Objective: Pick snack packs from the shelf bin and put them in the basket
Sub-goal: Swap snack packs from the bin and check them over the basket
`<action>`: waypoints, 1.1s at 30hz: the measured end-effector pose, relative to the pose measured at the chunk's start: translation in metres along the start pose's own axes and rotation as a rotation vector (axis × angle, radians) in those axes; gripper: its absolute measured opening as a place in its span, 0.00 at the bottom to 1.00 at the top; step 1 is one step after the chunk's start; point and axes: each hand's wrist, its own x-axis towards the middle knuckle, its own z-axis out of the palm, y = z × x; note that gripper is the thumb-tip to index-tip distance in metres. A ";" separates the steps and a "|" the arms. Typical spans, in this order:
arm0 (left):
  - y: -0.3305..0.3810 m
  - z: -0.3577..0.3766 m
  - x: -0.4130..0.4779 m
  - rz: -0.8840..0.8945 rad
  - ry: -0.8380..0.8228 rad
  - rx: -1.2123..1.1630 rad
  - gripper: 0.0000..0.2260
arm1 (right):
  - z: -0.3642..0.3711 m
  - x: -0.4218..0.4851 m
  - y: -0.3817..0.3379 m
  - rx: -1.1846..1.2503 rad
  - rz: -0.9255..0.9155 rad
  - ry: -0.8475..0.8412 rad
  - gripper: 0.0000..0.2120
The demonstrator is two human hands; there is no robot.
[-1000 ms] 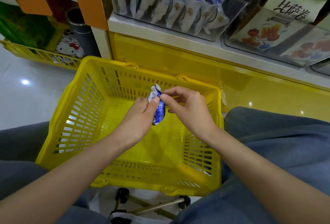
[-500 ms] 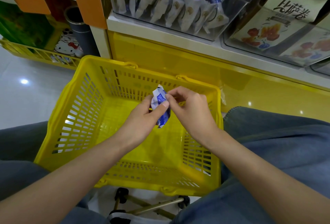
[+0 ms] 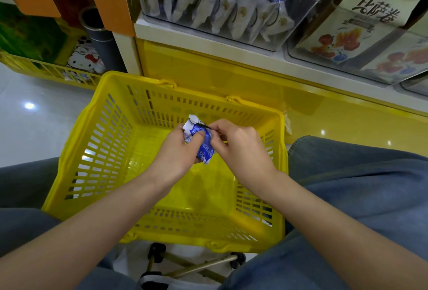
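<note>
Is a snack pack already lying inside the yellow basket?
No: the basket floor is bare; the left hand and right hand hold the snack pack above it.

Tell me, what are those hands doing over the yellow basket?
A person is holding one blue and white pack over the basket, not dropped in yet. The left hand grips it, thumb on its front, and the right hand pinches its top edge. The basket floor that shows has no pack on it. More packs stand in the clear bin on the shelf.
</note>
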 end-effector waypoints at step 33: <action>0.032 -0.014 0.001 0.102 0.056 -0.171 0.13 | -0.024 0.011 -0.005 1.115 0.329 -0.235 0.21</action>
